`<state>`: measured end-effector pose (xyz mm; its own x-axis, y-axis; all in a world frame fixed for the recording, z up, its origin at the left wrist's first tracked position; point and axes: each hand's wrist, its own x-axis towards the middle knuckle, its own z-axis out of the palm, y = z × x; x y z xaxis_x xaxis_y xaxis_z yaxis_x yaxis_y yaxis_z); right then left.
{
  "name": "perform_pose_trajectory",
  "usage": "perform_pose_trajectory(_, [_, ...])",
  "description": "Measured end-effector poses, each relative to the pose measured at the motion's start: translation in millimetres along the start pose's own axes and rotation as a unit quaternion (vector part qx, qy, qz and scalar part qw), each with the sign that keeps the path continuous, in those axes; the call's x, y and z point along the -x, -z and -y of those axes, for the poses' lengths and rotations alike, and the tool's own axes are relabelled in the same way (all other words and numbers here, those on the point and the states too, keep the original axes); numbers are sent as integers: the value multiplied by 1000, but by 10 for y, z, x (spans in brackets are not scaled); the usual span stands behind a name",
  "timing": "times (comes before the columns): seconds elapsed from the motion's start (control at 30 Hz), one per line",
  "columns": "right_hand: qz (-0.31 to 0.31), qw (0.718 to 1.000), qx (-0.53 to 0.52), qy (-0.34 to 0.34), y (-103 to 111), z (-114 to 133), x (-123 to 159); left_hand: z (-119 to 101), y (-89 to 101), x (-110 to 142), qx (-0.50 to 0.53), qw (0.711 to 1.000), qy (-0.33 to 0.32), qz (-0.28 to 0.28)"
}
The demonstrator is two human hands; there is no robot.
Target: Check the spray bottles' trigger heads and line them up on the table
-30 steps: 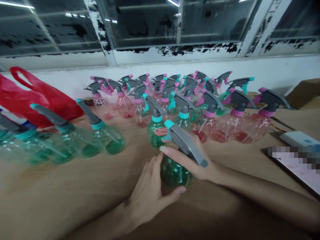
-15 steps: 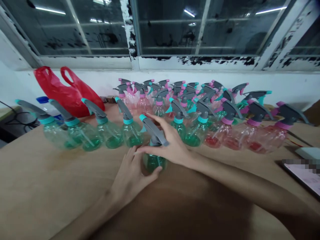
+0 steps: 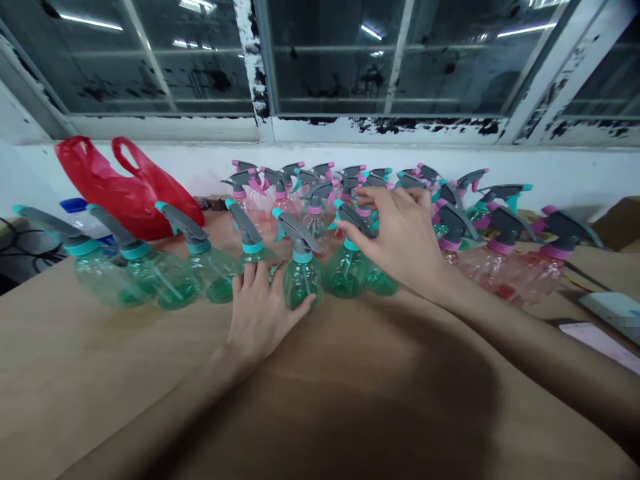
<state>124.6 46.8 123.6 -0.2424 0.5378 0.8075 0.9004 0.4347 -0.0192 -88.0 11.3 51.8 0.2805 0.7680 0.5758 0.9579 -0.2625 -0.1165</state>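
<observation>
A clear spray bottle (image 3: pixel 301 277) with green liquid, a turquoise collar and a grey sprayer head stands upright in the front row. My left hand (image 3: pixel 260 310) is curled around its lower left side, with the thumb across its front. To the right, my right hand (image 3: pixel 403 240) hovers with thumb and fingers apart, over the sprayer head of the neighbouring green spray bottle (image 3: pixel 345 270). Nothing shows in that hand, though whether the thumb touches the sprayer head I cannot tell. The hand partly covers another green bottle (image 3: pixel 383 280).
More green bottles (image 3: pixel 213 270) line the row at left; pink bottles (image 3: pixel 533 273) stand at right. Several sprayers crowd behind. A red plastic bag (image 3: pixel 133 193) and a blue-capped bottle (image 3: pixel 75 205) are at back left, a phone (image 3: pixel 597 343) and a white box (image 3: pixel 613 308) at right.
The green spray bottle has moved back into the row, with my left hand following it. My right hand has let go of it and moved right, over the neighbouring bottles.
</observation>
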Motion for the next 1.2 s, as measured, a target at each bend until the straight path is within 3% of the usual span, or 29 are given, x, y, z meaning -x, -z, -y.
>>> perform_pose_trajectory(0.27, [110,985,130,16,-147,-1,-81,11,-76,-130,-27,1000,-4,13])
perform_pose_trajectory(0.63, [124,988,89,33,-136,-66,-89,-18,-115,-146,-45,999,-20,9])
perform_pose_trajectory(0.83, [131,990,17,50,42,-56,37,-67,65,-7,47,999,2,-10])
perform_pose_trajectory(0.93, [166,986,-25,19,194,-14,140,-155,206,103,79,996,-27,-14])
perform_pose_trajectory(1.03, [196,979,-59,-20,361,47,244,-317,267,195,172,982,-78,6])
perform_pose_trajectory(1.2, [214,971,-100,-33,599,99,433,-661,211,300,283,953,-44,101])
